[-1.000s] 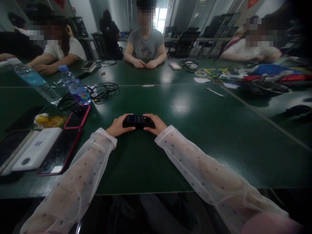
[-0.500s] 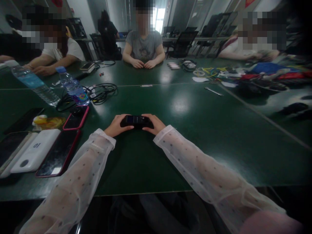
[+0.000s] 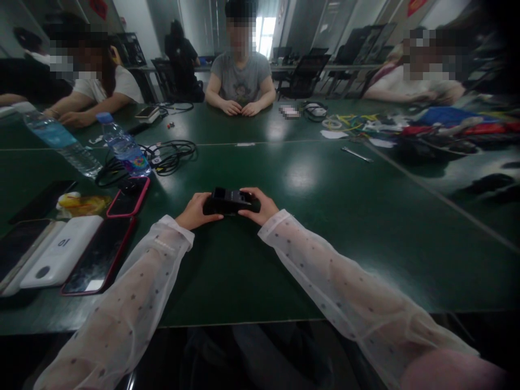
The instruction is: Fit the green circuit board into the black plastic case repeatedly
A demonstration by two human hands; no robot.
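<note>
A black boxy device (image 3: 231,200) with small light markings on its upper face is held between my two hands, just above or on the green table; I cannot tell which. My left hand (image 3: 197,210) grips its left end, the thumb along the near side and the fingers behind. At the right end, my right hand (image 3: 262,206) holds it the same way, with fingers over the top edge. The device's far side and its ends are hidden by my fingers. Its exact kind does not show.
Left on the green table (image 3: 244,271) lie a red-edged phone (image 3: 99,257), a white power bank (image 3: 60,252), a pink-cased phone (image 3: 129,197) and two water bottles (image 3: 122,146). Black cables (image 3: 174,154) lie behind. A wrench (image 3: 356,154) and a tangled pile (image 3: 447,122) are right. People sit opposite.
The black device has tilted in my hands, so its upper face shows at a different angle. My right fingers have shifted slightly up and right along it.
</note>
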